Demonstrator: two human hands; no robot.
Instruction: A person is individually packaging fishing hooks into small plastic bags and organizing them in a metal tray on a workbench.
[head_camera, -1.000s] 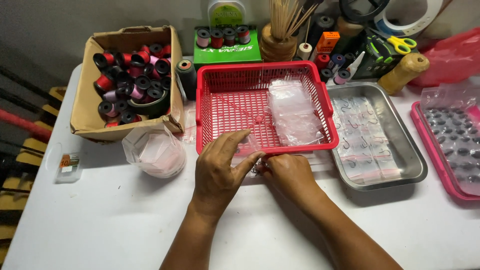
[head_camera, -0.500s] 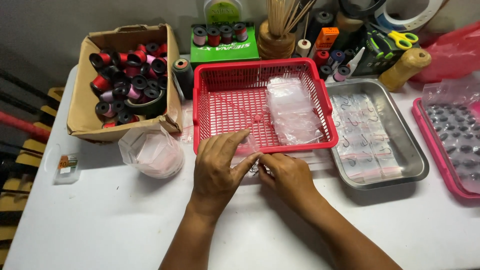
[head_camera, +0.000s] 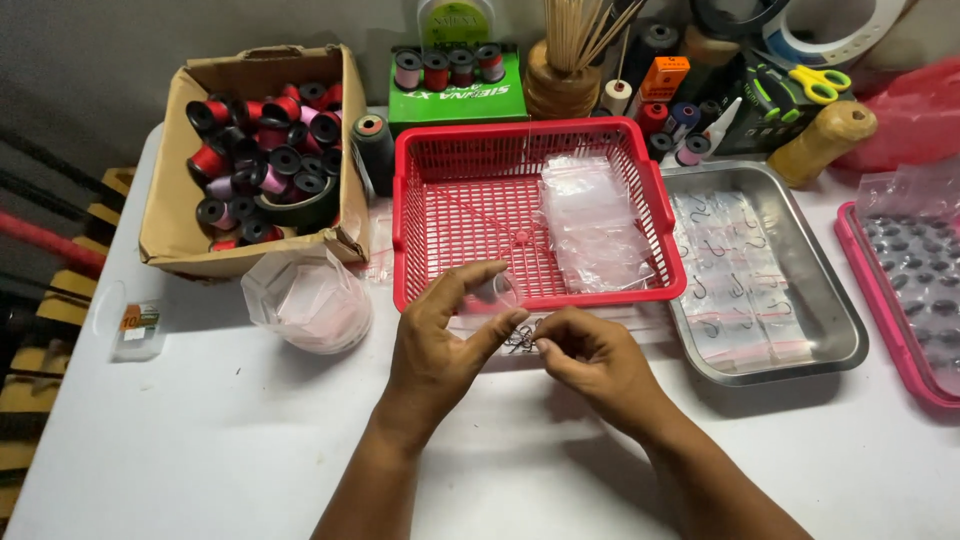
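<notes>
White tabletop (head_camera: 200, 440) fills the head view, and near its middle stands a red mesh basket (head_camera: 470, 215) holding a loose heap of small clear bags (head_camera: 595, 225). Left of the basket, a cardboard box (head_camera: 175, 215) is packed with red, black and pink thread spools (head_camera: 265, 165); right of the basket, a steel tray (head_camera: 835, 330) carries bagged hooks in rows, and beyond that a pink tray (head_camera: 880, 300) of dark pieces runs off the edge. Just in front of the basket, the left hand (head_camera: 435, 350) pinches a small clear bag (head_camera: 497, 292) between thumb and forefinger, other fingers loosely curled. The right hand (head_camera: 590, 360) meets it, fingertips narrowed on a small dark hook cluster (head_camera: 520, 340) just below the bag. Left of the hands lies a crumpled plastic bag (head_camera: 310, 300); behind the basket stand a green box (head_camera: 455, 90), skewers and scissors (head_camera: 815, 85).
</notes>
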